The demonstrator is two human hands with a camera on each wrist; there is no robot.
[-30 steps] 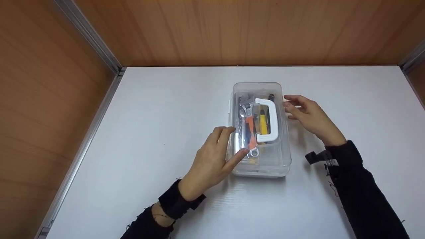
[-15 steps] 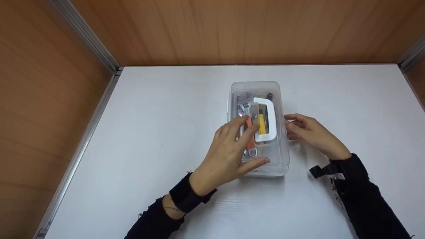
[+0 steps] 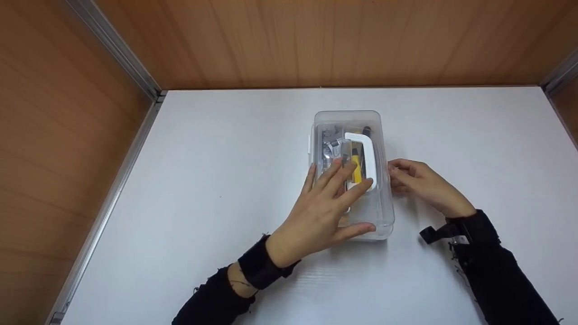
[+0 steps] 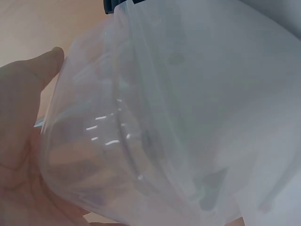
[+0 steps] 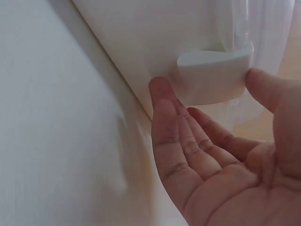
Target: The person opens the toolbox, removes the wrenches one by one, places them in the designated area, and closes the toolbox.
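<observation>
A clear plastic box (image 3: 378, 135) with a white handle (image 3: 369, 155) on its lid lies lengthwise on the white table (image 3: 226, 180). Inside show a yellow-handled tool (image 3: 357, 170) and grey metal tools (image 3: 328, 137). My left hand (image 3: 320, 210) lies flat on the lid, fingers straight across the handle's near end and thumb along the box's near end. Up close, the left wrist view has the box's clear corner (image 4: 188, 94) against my palm (image 4: 21, 122). My right hand (image 3: 420, 183) is at the box's right wall. There, fingertip and thumb pinch the white latch (image 5: 214, 70).
Wooden panels wall the table at the back (image 3: 316, 40) and the left (image 3: 58, 135), with a metal rail (image 3: 113, 180) along the left edge. A second white latch (image 3: 310, 143) sits on the box's left side. Black sleeves cover both forearms.
My left hand moved from the box's left side up onto the lid and flattened there. My right hand slid nearer along the right wall to the latch. The box stayed put.
</observation>
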